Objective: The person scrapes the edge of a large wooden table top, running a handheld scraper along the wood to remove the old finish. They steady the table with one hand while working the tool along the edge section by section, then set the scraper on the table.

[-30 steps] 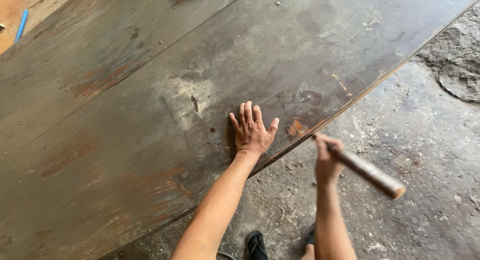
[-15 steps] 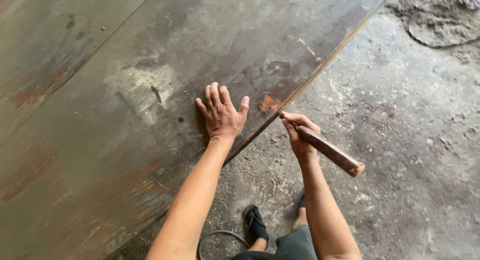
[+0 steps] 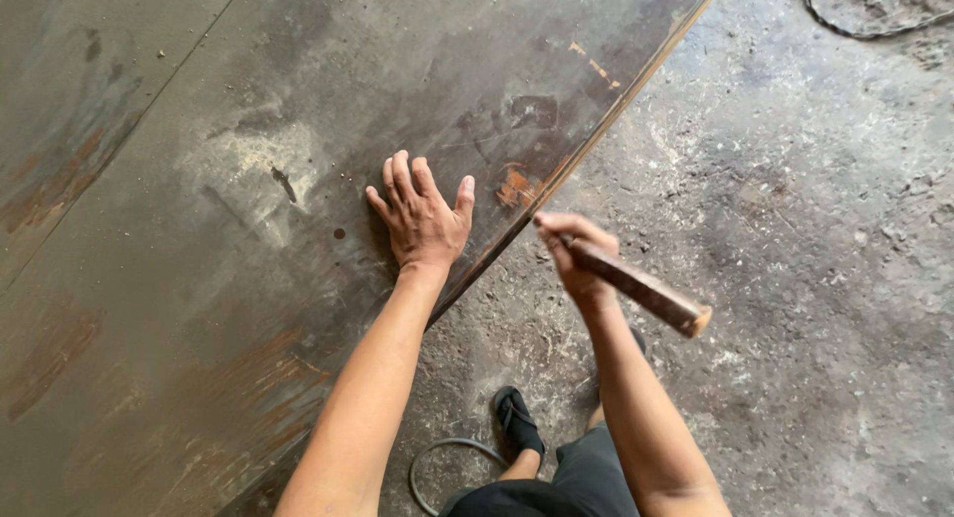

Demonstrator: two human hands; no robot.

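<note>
My left hand [image 3: 422,214] lies flat, fingers spread, on a large dark rusty metal sheet [image 3: 199,279], close to the sheet's right edge. My right hand [image 3: 576,254] is closed around a wooden handle [image 3: 641,289] that sticks out to the right. It is held just beside the sheet's edge, above the concrete floor. The tool's head is hidden behind my fist. An orange rust patch [image 3: 515,187] sits on the sheet between the two hands.
A second sheet seam runs along the upper left. Rough grey concrete floor [image 3: 795,229] lies to the right. A thin cable loop [image 3: 437,467] and my sandalled foot [image 3: 517,423] are at the bottom; another cable curls at the top right [image 3: 874,20].
The view has shifted, so the sheet's edge and both hands sit more to the left. My left hand stays flat on the sheet; my right hand keeps the handle near the edge.
</note>
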